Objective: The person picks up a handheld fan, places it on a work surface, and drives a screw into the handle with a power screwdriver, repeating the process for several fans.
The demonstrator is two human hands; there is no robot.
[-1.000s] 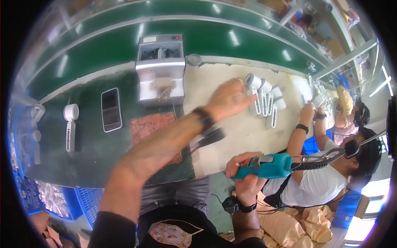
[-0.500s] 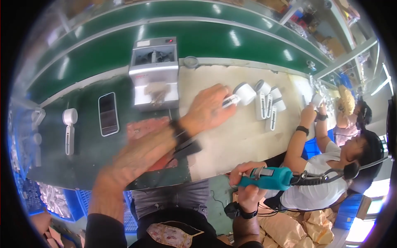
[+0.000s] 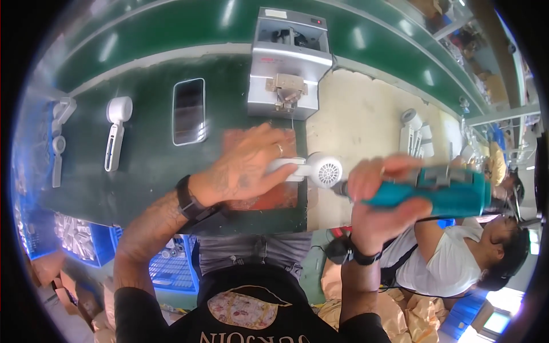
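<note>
Currently, fingers of L hand [image 3: 243,167] are closed on white fan [image 3: 323,170], its handle held over red mat [image 3: 269,199] on bench [image 3: 146,171]. Teal driver [image 3: 454,194] is gripped in blurred R hand [image 3: 372,216], fingers wrapped round; tip's pointed at fan head, contact can't be told. Beyond, phone [image 3: 189,111] & silver machine [image 3: 286,71] are seen, w/ 2nd fan [image 3: 116,132] to phone's L.

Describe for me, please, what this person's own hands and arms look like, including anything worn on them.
Both hands are bare. The left hand has a thin ring and faint dark markings, perhaps tattoos; a black wristband circles its wrist. The right hand, blurred, also has a dark band at the wrist. Short black sleeves cover both upper arms.
</note>
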